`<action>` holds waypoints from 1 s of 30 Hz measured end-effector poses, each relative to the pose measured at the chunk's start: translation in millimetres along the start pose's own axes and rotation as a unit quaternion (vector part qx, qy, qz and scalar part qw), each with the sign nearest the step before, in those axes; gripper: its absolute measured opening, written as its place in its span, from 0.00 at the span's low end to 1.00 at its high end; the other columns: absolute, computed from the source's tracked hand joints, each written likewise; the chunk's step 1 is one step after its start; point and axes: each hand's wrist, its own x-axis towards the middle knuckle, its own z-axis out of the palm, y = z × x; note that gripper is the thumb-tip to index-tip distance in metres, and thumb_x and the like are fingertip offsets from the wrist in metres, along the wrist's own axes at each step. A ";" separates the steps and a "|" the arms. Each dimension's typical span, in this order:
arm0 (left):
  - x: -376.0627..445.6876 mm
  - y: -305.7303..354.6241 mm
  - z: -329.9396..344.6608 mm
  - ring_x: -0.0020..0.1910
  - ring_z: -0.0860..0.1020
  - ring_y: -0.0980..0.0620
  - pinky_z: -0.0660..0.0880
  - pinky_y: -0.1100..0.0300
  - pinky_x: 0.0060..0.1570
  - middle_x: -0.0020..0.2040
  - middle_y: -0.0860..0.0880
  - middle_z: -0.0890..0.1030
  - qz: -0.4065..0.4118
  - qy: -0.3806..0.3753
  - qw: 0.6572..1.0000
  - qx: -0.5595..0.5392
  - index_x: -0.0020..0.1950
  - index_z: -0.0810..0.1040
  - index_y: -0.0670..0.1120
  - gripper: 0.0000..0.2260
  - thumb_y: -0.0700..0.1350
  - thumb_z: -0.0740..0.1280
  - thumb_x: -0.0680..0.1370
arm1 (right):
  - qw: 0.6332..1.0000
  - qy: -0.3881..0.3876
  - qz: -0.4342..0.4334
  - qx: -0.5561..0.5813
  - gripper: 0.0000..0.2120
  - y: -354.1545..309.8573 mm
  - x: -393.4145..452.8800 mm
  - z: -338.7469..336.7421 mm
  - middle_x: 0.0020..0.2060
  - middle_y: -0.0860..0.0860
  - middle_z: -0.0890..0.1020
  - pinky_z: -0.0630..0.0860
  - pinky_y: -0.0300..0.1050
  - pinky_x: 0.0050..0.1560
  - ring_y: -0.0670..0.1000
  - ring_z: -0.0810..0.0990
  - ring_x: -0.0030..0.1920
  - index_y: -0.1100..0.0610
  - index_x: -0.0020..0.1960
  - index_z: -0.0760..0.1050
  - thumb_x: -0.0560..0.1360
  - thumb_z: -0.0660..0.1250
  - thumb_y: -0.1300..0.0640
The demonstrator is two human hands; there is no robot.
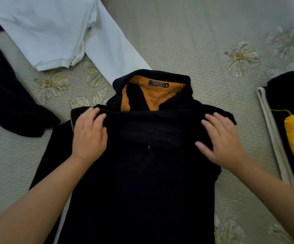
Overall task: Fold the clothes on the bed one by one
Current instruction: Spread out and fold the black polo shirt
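At the far left a dark garment [10, 95] lies in a soft, rumpled heap on the bed [204, 41], whose grey-green cover has a fine ribbed weave printed with pale hibiscus flowers. Above it and to the right spreads a white long-sleeved top [54, 32], smooth and lightly creased, one sleeve running diagonally down toward the middle. In the centre the black shirt [142, 173] lies flat, collar away from the person, showing an orange inner lining and a small black label [159, 83] reading FASHION M; a sleeve is folded across the chest as a broad horizontal band. The left hand [90, 136] presses flat on the band's left end, fingers straight, and the right hand [220, 140] rests flat on its right end, fingers spread, the two well apart. At the right edge sits a pile of folded clothes [287, 120]: black, off-white and bright yellow.
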 end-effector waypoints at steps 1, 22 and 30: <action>-8.5 4.8 4.9 0.57 0.74 0.30 0.69 0.37 0.56 0.56 0.31 0.76 0.055 -0.033 0.998 -0.006 0.54 0.76 0.31 0.18 0.41 0.61 0.71 | 0.999 -0.030 -0.044 -0.009 0.28 -10.1 -15.1 1.8 0.58 0.63 0.78 0.70 0.65 0.56 0.66 0.75 0.59 0.67 0.57 0.76 0.67 0.68 0.47; -39.9 -29.6 -16.2 0.31 0.77 0.35 0.74 0.50 0.20 0.36 0.35 0.78 0.033 -0.123 0.991 0.030 0.40 0.79 0.32 0.08 0.27 0.67 0.63 | 0.951 -0.245 -0.164 -0.098 0.38 2.7 -66.6 -18.7 0.54 0.62 0.80 0.46 0.46 0.67 0.62 0.78 0.56 0.63 0.54 0.79 0.44 0.75 0.76; -58.6 -49.7 -7.9 0.63 0.67 0.39 0.68 0.47 0.55 0.60 0.39 0.72 -0.096 -0.243 0.962 0.077 0.63 0.72 0.40 0.18 0.35 0.62 0.73 | 0.915 -0.384 -0.095 -0.083 0.36 -1.9 -76.6 -15.2 0.68 0.48 0.29 0.26 0.46 0.67 0.54 0.24 0.66 0.53 0.73 0.32 0.74 0.51 0.68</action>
